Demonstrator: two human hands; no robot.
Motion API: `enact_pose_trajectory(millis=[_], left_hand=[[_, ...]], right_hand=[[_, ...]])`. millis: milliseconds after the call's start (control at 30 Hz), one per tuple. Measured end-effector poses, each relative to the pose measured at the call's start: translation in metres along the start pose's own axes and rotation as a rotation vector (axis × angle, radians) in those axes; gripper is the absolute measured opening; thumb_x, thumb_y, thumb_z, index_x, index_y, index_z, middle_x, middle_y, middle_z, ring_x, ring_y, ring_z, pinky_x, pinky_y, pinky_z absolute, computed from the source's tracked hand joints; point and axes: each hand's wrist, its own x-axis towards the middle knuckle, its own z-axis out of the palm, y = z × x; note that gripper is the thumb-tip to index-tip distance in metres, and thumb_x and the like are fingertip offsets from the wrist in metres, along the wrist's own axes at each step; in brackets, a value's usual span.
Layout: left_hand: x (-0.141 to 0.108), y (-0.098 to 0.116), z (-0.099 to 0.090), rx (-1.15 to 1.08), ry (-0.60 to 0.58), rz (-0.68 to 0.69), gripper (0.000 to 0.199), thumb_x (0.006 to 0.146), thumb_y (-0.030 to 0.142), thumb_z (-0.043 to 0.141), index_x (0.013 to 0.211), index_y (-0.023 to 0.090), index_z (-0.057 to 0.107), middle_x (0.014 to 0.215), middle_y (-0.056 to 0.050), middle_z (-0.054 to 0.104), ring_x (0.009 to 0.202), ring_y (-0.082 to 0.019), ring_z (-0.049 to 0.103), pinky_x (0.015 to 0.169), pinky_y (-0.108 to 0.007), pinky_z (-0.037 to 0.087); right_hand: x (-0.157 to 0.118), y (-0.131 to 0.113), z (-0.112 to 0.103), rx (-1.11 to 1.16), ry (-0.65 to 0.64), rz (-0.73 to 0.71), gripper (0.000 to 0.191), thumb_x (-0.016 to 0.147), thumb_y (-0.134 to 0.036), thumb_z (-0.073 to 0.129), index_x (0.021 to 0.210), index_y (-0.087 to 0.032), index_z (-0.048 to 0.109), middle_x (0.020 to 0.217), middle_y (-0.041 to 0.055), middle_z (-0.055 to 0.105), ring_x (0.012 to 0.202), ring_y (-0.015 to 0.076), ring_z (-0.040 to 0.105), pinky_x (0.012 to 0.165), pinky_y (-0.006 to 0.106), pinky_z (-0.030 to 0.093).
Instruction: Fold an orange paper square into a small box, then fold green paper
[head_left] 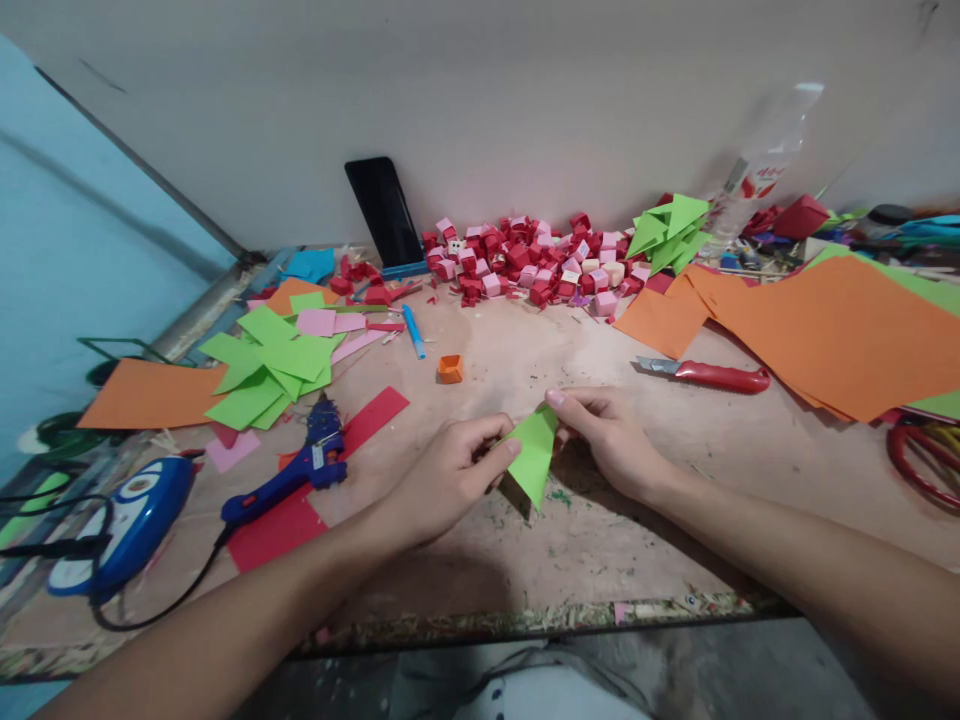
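Between my hands is a piece of green paper (534, 455), folded into a triangle with one point toward me. My left hand (466, 468) pinches its left corner between thumb and fingers. At the upper right corner, my right hand (600, 432) grips it, thumb on top and the other fingers partly hidden behind. The paper is held just over the wooden tabletop, where small green scraps lie beneath. A small open orange paper box (450, 369) stands beyond my left hand. Past my right hand lies a red-handled knife (724, 376).
A blue glue gun (300, 477) with a cord lies at left on red paper, near a blue-white device (124, 525). Green sheets (274, 365) are piled beyond. A phone (384, 212) leans on the wall beside many red and pink paper pieces (525, 258). Orange sheets (840, 335) lie right.
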Motion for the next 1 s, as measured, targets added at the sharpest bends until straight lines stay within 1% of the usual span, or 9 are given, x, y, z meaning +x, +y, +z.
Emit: enact_pose_trajectory(millis=[67,167,233,300,500,633,700,833,1000], left_hand=[[0.0000,-0.0002,0.0003,-0.021,0.022,0.000,0.035,0.107,0.037,0.053,0.077,0.019,0.052,0.067,0.006,0.049,0.063,-0.012,0.045,0.061,-0.028,0.035],[0.0000,0.0009,0.0004,-0.010,0.030,0.003,0.035,0.107,0.037,0.053,0.077,0.019,0.051,0.068,0.006,0.049,0.064,-0.011,0.045,0.061,-0.028,0.036],[0.0002,0.0016,0.0004,0.023,0.028,0.006,0.034,0.107,0.036,0.053,0.077,0.019,0.051,0.069,0.006,0.049,0.064,-0.011,0.045,0.062,-0.028,0.035],[0.0005,0.0019,0.0005,0.052,0.027,0.005,0.034,0.107,0.036,0.052,0.077,0.019,0.051,0.069,0.006,0.049,0.064,-0.011,0.045,0.062,-0.028,0.034],[0.0015,0.0026,0.0016,0.105,0.036,-0.011,0.041,0.109,0.042,0.048,0.075,0.020,0.050,0.066,0.006,0.048,0.062,-0.012,0.047,0.062,-0.029,0.035],[0.0025,0.0035,0.0021,0.157,0.065,0.003,0.040,0.110,0.040,0.046,0.075,0.020,0.049,0.065,0.006,0.048,0.062,-0.012,0.047,0.063,-0.029,0.035],[0.0029,0.0033,0.0020,0.171,0.085,0.012,0.039,0.109,0.039,0.047,0.075,0.020,0.049,0.067,0.006,0.048,0.064,-0.013,0.048,0.064,-0.030,0.035],[0.0028,0.0026,0.0014,0.193,0.075,0.022,0.039,0.110,0.040,0.045,0.077,0.020,0.049,0.070,0.005,0.051,0.067,-0.014,0.049,0.065,-0.030,0.035],[0.0021,0.0022,0.0009,0.212,0.050,0.006,0.037,0.110,0.039,0.045,0.079,0.020,0.051,0.072,0.005,0.052,0.069,-0.014,0.050,0.065,-0.030,0.034]], right_hand=[[-0.0014,-0.0025,0.0009,-0.037,-0.024,-0.003,0.050,0.095,-0.060,0.068,0.068,-0.017,0.067,0.065,0.0009,0.058,0.061,0.0134,0.050,0.060,0.027,0.042],[-0.0025,-0.0049,0.0016,-0.076,-0.053,0.013,0.044,0.089,-0.057,0.075,0.072,-0.017,0.070,0.067,0.0007,0.059,0.063,0.0139,0.051,0.061,0.027,0.042],[-0.0021,-0.0048,0.0014,-0.088,-0.056,0.019,0.043,0.088,-0.056,0.077,0.070,-0.017,0.069,0.067,0.0005,0.059,0.063,0.0138,0.050,0.061,0.027,0.042],[-0.0014,-0.0034,0.0008,-0.103,-0.052,0.014,0.044,0.089,-0.055,0.076,0.067,-0.018,0.067,0.066,0.0003,0.058,0.063,0.0136,0.049,0.060,0.027,0.041],[-0.0003,0.0013,-0.0006,-0.178,-0.064,-0.005,0.043,0.093,-0.052,0.072,0.068,-0.017,0.065,0.065,-0.0008,0.055,0.063,0.0128,0.047,0.060,0.028,0.037],[-0.0005,0.0002,-0.0004,-0.178,-0.106,0.011,0.044,0.096,-0.053,0.069,0.071,-0.017,0.067,0.068,-0.0002,0.056,0.065,0.0129,0.047,0.061,0.028,0.036],[-0.0005,-0.0003,-0.0004,-0.177,-0.119,0.012,0.046,0.095,-0.055,0.069,0.070,-0.017,0.065,0.068,-0.0002,0.056,0.065,0.0130,0.046,0.061,0.029,0.035],[-0.0002,0.0010,-0.0007,-0.221,-0.095,-0.023,0.051,0.095,-0.056,0.069,0.062,-0.019,0.057,0.062,-0.0018,0.048,0.061,0.0131,0.041,0.059,0.030,0.032],[-0.0004,0.0037,-0.0011,-0.249,-0.083,-0.019,0.051,0.094,-0.056,0.069,0.063,-0.019,0.056,0.062,-0.0024,0.045,0.061,0.0132,0.040,0.059,0.030,0.031]])
